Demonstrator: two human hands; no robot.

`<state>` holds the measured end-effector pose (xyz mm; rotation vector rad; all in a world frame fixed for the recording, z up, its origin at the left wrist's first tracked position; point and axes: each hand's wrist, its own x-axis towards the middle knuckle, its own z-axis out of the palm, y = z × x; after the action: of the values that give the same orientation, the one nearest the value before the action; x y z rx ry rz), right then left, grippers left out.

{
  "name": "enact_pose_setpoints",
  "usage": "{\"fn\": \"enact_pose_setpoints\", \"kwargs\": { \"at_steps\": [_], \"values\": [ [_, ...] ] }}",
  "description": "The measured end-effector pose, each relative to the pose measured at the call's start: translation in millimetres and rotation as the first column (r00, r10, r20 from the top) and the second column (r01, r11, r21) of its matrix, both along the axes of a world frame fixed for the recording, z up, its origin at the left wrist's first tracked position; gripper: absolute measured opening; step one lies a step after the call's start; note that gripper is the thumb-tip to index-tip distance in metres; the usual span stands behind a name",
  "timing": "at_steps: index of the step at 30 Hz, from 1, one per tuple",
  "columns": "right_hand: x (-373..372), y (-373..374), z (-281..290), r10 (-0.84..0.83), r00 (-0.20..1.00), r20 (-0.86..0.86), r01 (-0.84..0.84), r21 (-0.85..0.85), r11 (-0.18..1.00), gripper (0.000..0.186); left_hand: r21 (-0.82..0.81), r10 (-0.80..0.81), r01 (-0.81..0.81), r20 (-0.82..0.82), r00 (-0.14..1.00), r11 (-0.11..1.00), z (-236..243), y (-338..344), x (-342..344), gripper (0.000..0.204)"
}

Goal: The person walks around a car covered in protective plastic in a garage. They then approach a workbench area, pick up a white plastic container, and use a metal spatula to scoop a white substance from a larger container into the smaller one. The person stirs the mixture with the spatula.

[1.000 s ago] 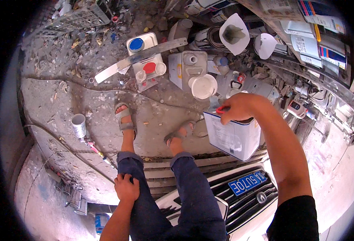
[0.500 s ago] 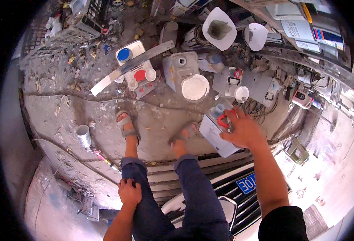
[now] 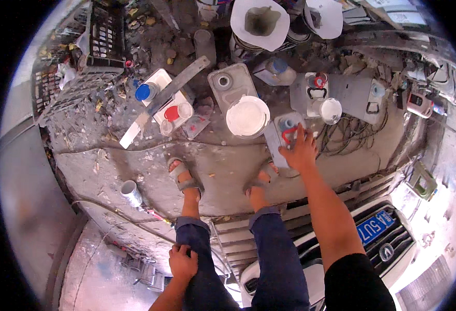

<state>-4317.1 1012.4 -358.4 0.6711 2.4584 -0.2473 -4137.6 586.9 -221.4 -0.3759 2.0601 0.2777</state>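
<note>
My right hand (image 3: 302, 153) is over a grey rectangular can (image 3: 275, 139) with a red handle (image 3: 288, 135) and a bluish cap (image 3: 287, 124). Its thumb and fingers are spread beside the handle, the fingertips at or very near it; contact is hard to make out. The can stands on the floor, right beside a tub with a pale round lid (image 3: 247, 116). Loosely bent and holding nothing, my left hand (image 3: 183, 263) rests on my left trouser leg.
A metal strip (image 3: 173, 88) lies across containers with blue and red lids. Paper-topped cans (image 3: 260, 25) stand at the back. Black cable (image 3: 348, 136) coils on the right, a spray gun with a grey cup (image 3: 131, 193) lies left, and a car front (image 3: 362, 249) is at lower right.
The can has gone from a tilted position nearer me to standing beside the lidded tub. My right hand went with it, its fingers now looser. The view has shifted; my left hand stays on my leg.
</note>
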Motion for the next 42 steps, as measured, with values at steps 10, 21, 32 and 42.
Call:
{"fn": "enact_pose_setpoints", "kwargs": {
  "at_steps": [10, 21, 32, 42],
  "values": [
    [-21.8, -7.5, -96.5, -0.153, 0.94, -0.304, 0.152, -0.028, 0.988, 0.101, -0.01, -0.043, 0.043, 0.014, 0.999, 0.999, 1.6, 3.1, -5.0, 0.029],
    [-17.5, -21.0, -104.9, -0.211, 0.959, -0.189, 0.216, 0.006, 0.976, 0.104, 0.001, -0.018, 0.018, 0.046, 0.999, 1.0, 2.8, -2.0, -12.7, 0.03],
    [113.1, -80.5, -53.0, -0.293, 0.954, 0.069, 0.294, -0.422, 0.857, 0.023, 0.187, -0.066, 0.134, -0.33, 0.942, 0.973, -28.2, 0.5, -83.1, 0.032],
    [91.8, -164.8, 15.7, 0.009, 1.0, -0.006, -0.011, -0.65, 0.76, 0.032, 0.026, -0.264, 0.479, -0.808, 0.527, 0.877, -103.4, 62.9, -367.6, 0.03]
  ]
}}
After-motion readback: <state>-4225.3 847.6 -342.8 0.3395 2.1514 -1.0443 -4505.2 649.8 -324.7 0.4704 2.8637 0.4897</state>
